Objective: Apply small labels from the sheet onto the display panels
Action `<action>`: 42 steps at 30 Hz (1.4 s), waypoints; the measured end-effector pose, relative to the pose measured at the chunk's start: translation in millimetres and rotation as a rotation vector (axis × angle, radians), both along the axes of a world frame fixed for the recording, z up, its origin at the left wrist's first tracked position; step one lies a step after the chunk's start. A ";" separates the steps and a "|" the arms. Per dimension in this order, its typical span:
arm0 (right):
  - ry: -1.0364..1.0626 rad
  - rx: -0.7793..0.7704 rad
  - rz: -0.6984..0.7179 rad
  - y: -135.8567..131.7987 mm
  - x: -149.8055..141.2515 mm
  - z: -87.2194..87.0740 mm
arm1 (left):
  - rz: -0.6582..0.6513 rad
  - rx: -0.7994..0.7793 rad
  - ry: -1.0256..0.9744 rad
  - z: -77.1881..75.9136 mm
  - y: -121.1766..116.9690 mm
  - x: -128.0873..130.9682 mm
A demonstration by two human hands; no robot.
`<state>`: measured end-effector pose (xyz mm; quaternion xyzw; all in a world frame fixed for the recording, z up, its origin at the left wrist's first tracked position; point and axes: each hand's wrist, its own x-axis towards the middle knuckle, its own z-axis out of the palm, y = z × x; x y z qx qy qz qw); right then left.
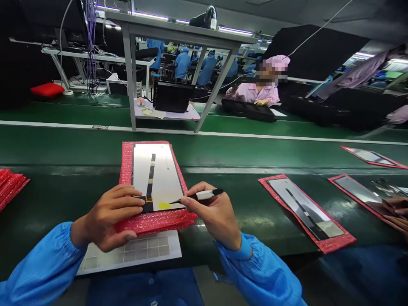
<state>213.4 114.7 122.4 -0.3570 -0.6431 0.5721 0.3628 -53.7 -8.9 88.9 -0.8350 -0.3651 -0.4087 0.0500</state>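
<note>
A silver-backed display panel (167, 174) lies on red bubble wrap (159, 223) in front of me. A dark flex cable (151, 174) runs along its back, with a small orange-edged piece near the cable's lower end. My left hand (110, 212) rests spread over the panel's lower left corner, its fingertips beside the cable. In my right hand (215, 210) are tweezers (204, 195) with a white and black body, pinched between thumb and fingers. Their thin dark tip reaches to the right side of a yellow sticker (164, 205) at the panel's lower edge.
A white sheet with grey squares (153, 248) sticks out under the wrap. More panels on red wrap lie right, one panel (306, 208) nearest. A co-worker's hands (398, 210) touch another. Folded red wrap (11, 187) sits left. A metal shelf frame (129, 80) stands behind.
</note>
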 end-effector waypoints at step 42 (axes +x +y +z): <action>-0.071 -0.188 0.168 13.5 -47.1 -3.2 | -0.282 -0.151 -0.117 4.1 36.8 -21.3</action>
